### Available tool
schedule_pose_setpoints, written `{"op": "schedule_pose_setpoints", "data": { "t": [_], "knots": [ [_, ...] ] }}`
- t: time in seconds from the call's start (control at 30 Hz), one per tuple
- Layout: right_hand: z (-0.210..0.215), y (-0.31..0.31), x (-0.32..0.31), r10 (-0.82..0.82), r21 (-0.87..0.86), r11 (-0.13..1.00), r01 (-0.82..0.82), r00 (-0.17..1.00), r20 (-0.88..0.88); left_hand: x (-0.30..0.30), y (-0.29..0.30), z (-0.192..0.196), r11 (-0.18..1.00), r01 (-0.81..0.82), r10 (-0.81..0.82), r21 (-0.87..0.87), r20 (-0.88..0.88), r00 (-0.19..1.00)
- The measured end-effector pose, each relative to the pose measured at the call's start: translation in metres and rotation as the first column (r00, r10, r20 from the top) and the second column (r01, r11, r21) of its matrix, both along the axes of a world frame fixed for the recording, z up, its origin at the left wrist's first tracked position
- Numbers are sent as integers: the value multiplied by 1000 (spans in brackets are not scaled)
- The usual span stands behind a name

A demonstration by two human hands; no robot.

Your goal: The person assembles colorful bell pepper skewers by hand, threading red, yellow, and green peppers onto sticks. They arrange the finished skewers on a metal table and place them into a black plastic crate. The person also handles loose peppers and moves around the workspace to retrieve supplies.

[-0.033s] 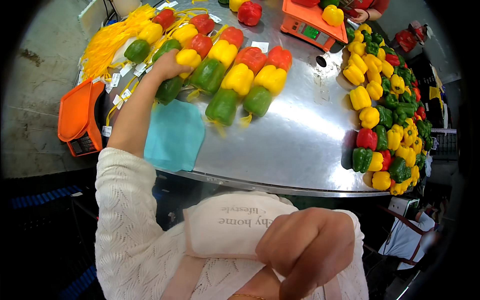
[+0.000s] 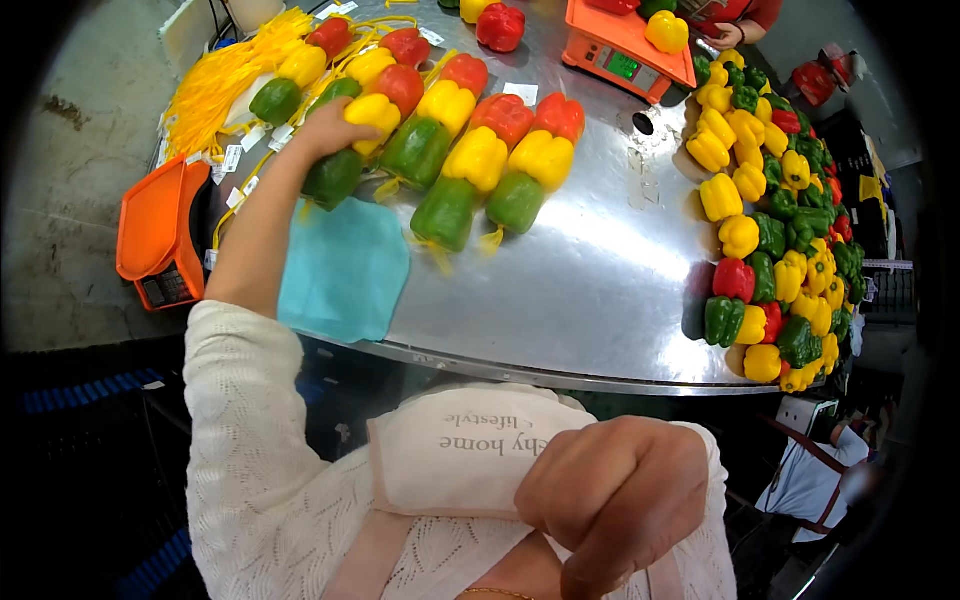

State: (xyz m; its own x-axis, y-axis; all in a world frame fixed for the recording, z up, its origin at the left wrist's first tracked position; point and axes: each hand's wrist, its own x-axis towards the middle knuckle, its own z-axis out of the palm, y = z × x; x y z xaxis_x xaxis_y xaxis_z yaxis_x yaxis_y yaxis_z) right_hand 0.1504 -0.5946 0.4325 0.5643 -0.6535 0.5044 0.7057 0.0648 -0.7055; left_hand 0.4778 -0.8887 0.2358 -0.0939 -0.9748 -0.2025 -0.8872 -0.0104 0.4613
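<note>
The three-pepper pack (image 2: 376, 108) is sitting over the left part of the metal table (image 2: 610, 280); whether it is resting fully on the metal, you cannot tell from here. Its red pepper (image 2: 402, 88) is pointing away from you, its yellow pepper (image 2: 374, 117) is filling the middle, and its green pepper (image 2: 333, 182) is lying nearest you, at the upper edge of a teal sheet (image 2: 345, 270). Your left hand (image 2: 332, 130) is clamping the pack around its middle, the thumb pressing on the yellow pepper while the other fingertips are hiding behind.

Your right hand (image 2: 615, 490) is hanging close before your chest, well apart from the table; its fingers are curling, but their tips are hiding, so you cannot tell whether they are closing on anything.

More packs (image 2: 475, 158) are lying in slanting rows on both sides of the held one. Farther left, yellow strips (image 2: 235, 80) are heaping up above an orange scale (image 2: 160, 225). Beyond, a second orange scale (image 2: 630, 50) is carrying peppers near a co-worker's hand (image 2: 725, 37), and loose peppers (image 2: 785, 225) are crowding the table's right side.
</note>
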Motion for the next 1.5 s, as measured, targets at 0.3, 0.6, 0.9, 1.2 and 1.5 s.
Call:
{"op": "schedule_pose_setpoints", "data": {
  "t": [0.3,0.6,0.9,1.2,1.5],
  "knots": [
    [-21,3,-46,49,271,962,-29,997,-67,22,110,116,949,34,273,315,-866,419],
    [-89,8,-72,236,443,881,-168,966,-105,69,378,212,874,-480,339,71,-798,498],
    [-117,13,-57,290,529,838,-138,932,-217,138,612,171,524,-839,850,-148,29,526],
    [-100,45,53,305,515,851,-104,896,-322,234,623,52,684,-729,647,-26,482,590],
    [-87,84,101,131,498,844,199,825,-550,293,587,-53,782,-451,623,-430,536,570]
  ]
}}
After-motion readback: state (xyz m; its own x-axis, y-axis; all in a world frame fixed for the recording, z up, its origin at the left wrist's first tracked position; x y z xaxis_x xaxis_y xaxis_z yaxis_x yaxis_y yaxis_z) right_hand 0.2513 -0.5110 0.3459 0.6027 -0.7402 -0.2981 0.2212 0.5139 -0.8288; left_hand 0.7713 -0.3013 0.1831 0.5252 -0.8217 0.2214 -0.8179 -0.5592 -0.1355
